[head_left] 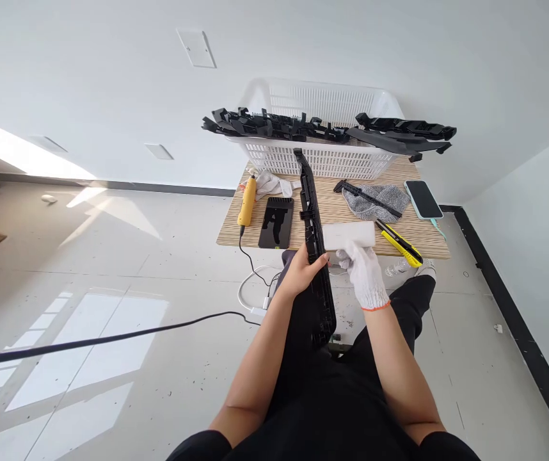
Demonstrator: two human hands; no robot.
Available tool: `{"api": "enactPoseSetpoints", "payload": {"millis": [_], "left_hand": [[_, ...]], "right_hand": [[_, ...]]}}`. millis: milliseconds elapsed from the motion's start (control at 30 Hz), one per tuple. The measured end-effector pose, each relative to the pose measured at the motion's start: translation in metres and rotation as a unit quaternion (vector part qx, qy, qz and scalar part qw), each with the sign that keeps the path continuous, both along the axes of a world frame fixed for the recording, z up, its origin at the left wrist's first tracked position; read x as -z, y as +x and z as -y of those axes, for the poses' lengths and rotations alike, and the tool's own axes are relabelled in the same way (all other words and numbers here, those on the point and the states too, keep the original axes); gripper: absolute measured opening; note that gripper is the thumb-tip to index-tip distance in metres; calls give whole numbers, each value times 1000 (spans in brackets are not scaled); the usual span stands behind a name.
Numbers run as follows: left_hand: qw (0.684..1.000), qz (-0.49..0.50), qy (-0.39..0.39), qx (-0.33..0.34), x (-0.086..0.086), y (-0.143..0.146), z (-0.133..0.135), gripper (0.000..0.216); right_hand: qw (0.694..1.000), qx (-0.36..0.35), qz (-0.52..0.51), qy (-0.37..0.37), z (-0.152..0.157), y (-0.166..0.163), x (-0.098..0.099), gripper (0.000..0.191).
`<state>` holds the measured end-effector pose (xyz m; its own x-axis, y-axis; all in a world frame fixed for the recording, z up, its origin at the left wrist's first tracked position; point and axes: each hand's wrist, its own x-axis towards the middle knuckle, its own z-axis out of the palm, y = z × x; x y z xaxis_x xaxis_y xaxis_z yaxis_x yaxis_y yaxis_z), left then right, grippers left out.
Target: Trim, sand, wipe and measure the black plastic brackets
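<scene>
My bare left hand [303, 269] is closed round the middle of a long black plastic trim part [311, 218] that runs from my lap up toward the white basket. My right hand [365, 272], in a white knit glove, hovers beside the part's right edge with its fingers bent, close to a white block [349, 234] on the table. Whether the gloved fingers pinch anything I cannot make out.
A small wooden table [428, 240] carries a white mesh basket [320, 160] loaded with black trim parts, a yellow tool [247, 202], a black tray [276, 222], a grey cloth [377, 198], a yellow utility knife [399, 243], a phone [422, 199]. A black cable [111, 336] crosses the floor.
</scene>
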<state>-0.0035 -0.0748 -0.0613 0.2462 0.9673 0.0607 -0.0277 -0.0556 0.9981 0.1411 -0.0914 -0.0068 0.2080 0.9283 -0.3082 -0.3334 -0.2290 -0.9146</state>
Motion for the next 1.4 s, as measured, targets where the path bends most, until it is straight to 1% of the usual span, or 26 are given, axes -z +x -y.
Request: {"api": "enactPoseSetpoints", "payload": {"millis": [67, 100, 200, 233, 267, 333, 367, 400, 500, 533, 633, 667, 700, 767, 800, 833, 867, 933, 967, 1000, 1033, 1100, 1167, 1233, 1333, 1400], "left_hand": [[1000, -7, 16, 1, 0, 1, 0, 34], [1000, -14, 18, -1, 0, 2, 0, 34], [999, -42, 4, -5, 1, 2, 2, 33], [999, -51, 4, -8, 1, 3, 3, 34], [998, -57, 10, -9, 1, 2, 3, 34], [997, -65, 38, -12, -1, 2, 4, 37], [996, -69, 51, -14, -1, 2, 4, 38], [996, -74, 56, -14, -2, 2, 4, 38], [996, -78, 32, 0, -2, 1, 4, 34], [997, -74, 23, 7, -1, 1, 4, 34], [997, -69, 22, 5, -1, 2, 5, 35], [997, -74, 25, 1, -2, 2, 5, 36], [996, -80, 26, -1, -2, 3, 5, 37], [995, -94, 24, 2, -4, 3, 5, 38], [995, -99, 24, 5, -5, 3, 5, 38], [994, -102, 26, 8, -6, 3, 5, 38], [994, -106, 30, 10, -7, 3, 5, 38], [992, -115, 43, 10, -8, 3, 4, 38], [992, -119, 50, 8, -9, 3, 4, 37], [991, -125, 56, 5, -9, 3, 3, 37], [989, -133, 61, 2, -9, 3, 3, 38], [985, -162, 64, 2, -11, 5, 4, 41], [976, -211, 58, 8, -12, 6, 5, 47], [965, -257, 53, 17, -12, 7, 7, 52], [961, -268, 61, 15, -13, 8, 9, 50], [966, -250, 67, 11, -14, 8, 9, 46]], "right_hand": [[1000, -11, 12, 15, 0, 0, 5, 36], [1000, 3, 15, 19, -1, -1, 7, 37], [993, 116, 11, 35, -1, -2, 14, 36], [990, 135, 9, 38, 0, -2, 15, 34], [992, 119, 9, 39, 2, -2, 16, 33], [998, 31, 18, 44, 6, -3, 17, 30], [999, 2, 23, 45, 7, -3, 17, 29], [999, 8, 29, 45, 9, -2, 17, 29], [989, 137, 16, 54, 9, 1, 15, 29], [990, 132, 4, 51, 9, 3, 14, 29], [1000, -5, 6, 21, 6, 12, 10, 28], [1000, -9, 21, 16, 5, 16, 9, 28], [999, 26, 32, 22, 3, 19, 9, 28], [989, 134, 35, 50, 2, 27, 8, 28], [984, 163, 33, 58, 2, 30, 8, 27], [985, 157, 37, 57, 3, 33, 8, 27], [990, 119, 53, 52, 5, 34, 8, 27], [992, 8, 119, 43, 10, 35, 7, 27], [985, -36, 164, 45, 13, 34, 6, 27], [974, -60, 212, 53, 14, 33, 5, 28], [961, -63, 262, 62, 15, 32, 5, 30], [933, -28, 349, 80, 15, 28, 4, 34], [907, 10, 407, 105, 13, 24, 2, 39], [876, 30, 455, 159, 11, 20, 0, 41], [815, 61, 512, 263, 9, 17, -5, 19], [800, 109, 509, 299, 8, 19, -7, 18]]}}
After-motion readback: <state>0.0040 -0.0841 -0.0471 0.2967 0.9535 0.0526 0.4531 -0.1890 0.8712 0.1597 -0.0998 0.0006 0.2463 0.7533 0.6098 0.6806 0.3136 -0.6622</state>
